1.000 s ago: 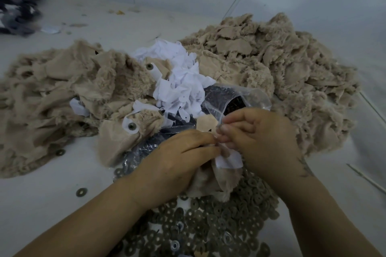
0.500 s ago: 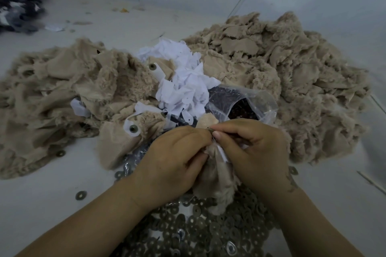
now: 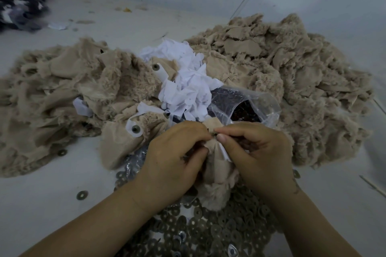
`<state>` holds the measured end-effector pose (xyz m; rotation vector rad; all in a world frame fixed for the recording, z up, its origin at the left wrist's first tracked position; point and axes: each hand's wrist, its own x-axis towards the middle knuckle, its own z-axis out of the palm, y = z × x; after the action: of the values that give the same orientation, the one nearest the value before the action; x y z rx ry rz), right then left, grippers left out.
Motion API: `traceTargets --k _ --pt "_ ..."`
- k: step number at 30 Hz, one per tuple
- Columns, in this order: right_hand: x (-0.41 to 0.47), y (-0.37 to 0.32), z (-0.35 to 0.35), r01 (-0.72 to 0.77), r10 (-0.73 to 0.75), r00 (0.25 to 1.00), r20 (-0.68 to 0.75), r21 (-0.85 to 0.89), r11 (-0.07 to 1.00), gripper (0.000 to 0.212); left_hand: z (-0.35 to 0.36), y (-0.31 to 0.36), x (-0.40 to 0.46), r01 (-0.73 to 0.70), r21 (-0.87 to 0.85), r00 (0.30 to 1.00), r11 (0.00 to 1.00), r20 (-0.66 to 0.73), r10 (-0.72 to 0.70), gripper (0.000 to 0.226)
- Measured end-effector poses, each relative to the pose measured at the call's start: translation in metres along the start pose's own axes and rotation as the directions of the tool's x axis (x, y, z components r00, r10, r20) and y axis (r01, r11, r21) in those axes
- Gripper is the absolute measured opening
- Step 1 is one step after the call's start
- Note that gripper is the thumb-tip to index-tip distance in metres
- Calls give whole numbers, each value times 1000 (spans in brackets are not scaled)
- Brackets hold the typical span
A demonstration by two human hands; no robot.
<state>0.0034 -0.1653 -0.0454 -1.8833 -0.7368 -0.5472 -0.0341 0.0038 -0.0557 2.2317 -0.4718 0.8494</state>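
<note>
Beige fuzzy fabric piece (image 3: 217, 165) bunched between both hands — left hand (image 3: 173, 158) and right hand (image 3: 257, 152) pinch its top together; flat metal washers (image 3: 208, 231) heaped just below the wrists.

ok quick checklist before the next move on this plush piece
1. Plush piece held firmly: ok. The left hand and the right hand both pinch its top edge.
2. Small part at the pinch point seated: cannot tell, the fingers hide it.
3. Washers within reach: ok, the heap lies right under the hands.
4. Clear bag of dark parts close by: ok, it lies just behind the right hand.
5. Strays gathered: not ok, a loose washer lies alone on the table, left of the heap.
</note>
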Motion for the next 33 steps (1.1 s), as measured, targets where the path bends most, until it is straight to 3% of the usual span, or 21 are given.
traceTargets --k 7,11,14,23,28,33 --pt "0 5 -4 61 -59 998 24 -81 995 12 1 1 4 102 -90 995 991 32 -99 31" --pt "-1 5 -5 161 -155 987 44 -187 969 17 1 0 5 146 -137 989 980 34 -142 30" --pt "-3 6 -5 172 -167 985 43 -172 970 18 0 -1 7 165 -169 986 972 58 -157 24" --pt "-3 10 1 100 -93 994 60 -126 987 24 5 -19 13 -18 3 971 1000 238 17 14" --pt "-4 13 2 95 -89 995 49 -140 986 16 6 -20 11 -155 97 939 983 324 116 19" --pt "-3 14 3 85 -81 996 38 -131 988 23 8 -17 10 -241 183 944 953 271 186 21"
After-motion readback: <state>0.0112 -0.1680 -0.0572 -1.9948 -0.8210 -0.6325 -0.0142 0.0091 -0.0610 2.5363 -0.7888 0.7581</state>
